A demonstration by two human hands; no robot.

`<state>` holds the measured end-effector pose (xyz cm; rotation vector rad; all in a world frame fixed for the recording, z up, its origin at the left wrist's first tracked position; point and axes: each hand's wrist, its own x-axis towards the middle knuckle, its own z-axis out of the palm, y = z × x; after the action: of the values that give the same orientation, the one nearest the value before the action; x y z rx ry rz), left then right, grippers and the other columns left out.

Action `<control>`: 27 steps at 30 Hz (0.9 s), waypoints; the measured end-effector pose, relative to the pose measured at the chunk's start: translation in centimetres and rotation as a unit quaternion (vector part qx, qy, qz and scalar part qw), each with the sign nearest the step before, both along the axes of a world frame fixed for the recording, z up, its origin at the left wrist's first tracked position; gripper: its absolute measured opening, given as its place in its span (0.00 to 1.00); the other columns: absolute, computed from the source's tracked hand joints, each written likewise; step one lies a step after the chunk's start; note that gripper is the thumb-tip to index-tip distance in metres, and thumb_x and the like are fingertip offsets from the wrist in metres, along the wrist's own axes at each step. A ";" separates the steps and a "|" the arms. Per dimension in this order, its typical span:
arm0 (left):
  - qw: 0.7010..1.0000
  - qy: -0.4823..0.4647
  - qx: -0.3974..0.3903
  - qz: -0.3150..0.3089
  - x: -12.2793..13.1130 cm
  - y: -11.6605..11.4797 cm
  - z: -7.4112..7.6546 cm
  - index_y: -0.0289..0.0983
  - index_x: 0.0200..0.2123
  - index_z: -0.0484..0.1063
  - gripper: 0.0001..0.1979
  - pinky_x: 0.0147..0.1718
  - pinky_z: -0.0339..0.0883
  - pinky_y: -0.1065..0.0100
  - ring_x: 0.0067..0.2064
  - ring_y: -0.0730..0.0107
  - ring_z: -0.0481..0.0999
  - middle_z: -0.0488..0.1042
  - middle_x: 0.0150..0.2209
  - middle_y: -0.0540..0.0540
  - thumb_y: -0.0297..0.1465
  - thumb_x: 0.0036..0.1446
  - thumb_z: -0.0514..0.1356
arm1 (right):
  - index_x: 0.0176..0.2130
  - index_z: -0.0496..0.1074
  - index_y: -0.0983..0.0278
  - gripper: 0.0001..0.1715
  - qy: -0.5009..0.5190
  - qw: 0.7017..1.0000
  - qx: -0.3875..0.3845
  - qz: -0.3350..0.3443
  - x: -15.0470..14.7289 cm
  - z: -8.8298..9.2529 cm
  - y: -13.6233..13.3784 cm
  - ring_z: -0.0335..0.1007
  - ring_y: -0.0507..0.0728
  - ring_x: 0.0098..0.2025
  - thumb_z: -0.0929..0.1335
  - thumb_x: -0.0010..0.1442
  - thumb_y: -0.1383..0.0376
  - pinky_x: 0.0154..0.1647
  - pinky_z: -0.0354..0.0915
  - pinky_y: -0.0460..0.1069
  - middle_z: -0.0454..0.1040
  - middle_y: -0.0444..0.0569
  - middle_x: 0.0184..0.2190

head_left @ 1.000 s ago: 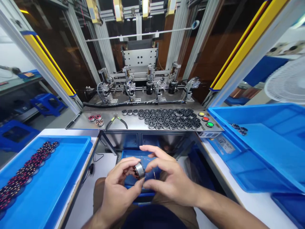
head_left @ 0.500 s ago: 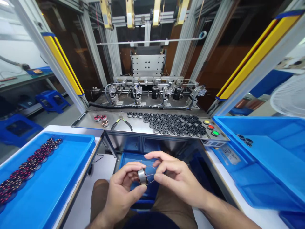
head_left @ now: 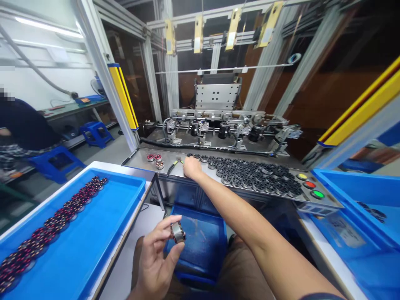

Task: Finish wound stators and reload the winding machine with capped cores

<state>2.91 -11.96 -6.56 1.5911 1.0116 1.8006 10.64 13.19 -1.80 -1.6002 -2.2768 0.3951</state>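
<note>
L hand [head_left: 154,255] pinches a ring-shaped motor part [head_left: 177,232] btwn thumb & fingertips, in the air low in front of the bench [head_left: 139,157], over the lower blue tray [head_left: 203,252]. Hold's on opposite sides of the ring, so the silver wall faces out mostly uncovered, prob. to leave room for the other hand; tray underneath would catch anything dropped.

R hand [head_left: 192,167] reaches across to the front of the bench, fingers curled at the pliers [head_left: 173,166], hiding one handle; can't tell if it's closed round it or just resting there. Pliers lie handles toward the person, likely for quick pick-up.

On the bench, L of the pliers, 3 wound stators [head_left: 158,158] sit apart from the packed black-and-silver motor parts [head_left: 256,175] on the R, prob. so the two kinds don't mix. Push buttons [head_left: 310,184] are at the bench's R end, clear of the parts. Left blue tray [head_left: 96,233], L of the bench, has more stators in overlapping rows, prob. to save space.
</note>
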 end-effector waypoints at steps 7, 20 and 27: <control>0.986 0.146 0.042 0.076 -1.5 -0.3 0.2 0.42 0.46 0.71 0.12 0.47 0.76 0.56 0.57 0.55 0.75 0.75 0.55 0.38 0.24 0.59 0.62 | 0.51 0.69 0.69 0.13 0.039 0.996 0.068 0.040 2.5 2.4 -0.3 0.70 0.60 0.51 0.64 0.68 0.67 0.54 0.66 0.57 0.73 0.56 0.50; 0.995 0.070 -0.057 0.044 0.6 1.0 -0.1 0.41 0.44 0.73 0.13 0.33 0.75 0.72 0.42 0.67 0.81 0.76 0.52 0.41 0.21 0.56 0.64 | 0.56 0.72 0.55 0.21 0.252 0.944 -0.024 0.211 20.2 -5.7 -23.1 0.79 0.61 0.46 0.68 0.63 0.61 0.47 0.75 0.50 0.81 0.51 0.45; 0.995 0.067 -0.075 0.015 2.2 1.7 0.5 0.42 0.44 0.74 0.15 0.42 0.75 0.71 0.53 0.63 0.77 0.76 0.53 0.44 0.20 0.55 0.64 | 0.65 0.60 0.67 0.56 0.273 0.916 -0.241 0.167 18.2 -10.7 -26.6 0.68 0.69 0.59 0.76 0.44 0.51 0.59 0.66 0.55 0.69 0.62 0.58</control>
<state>5.14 -10.31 -6.04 1.6273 1.2089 1.6139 28.81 -13.37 -12.54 -1.0647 -2.0785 1.3901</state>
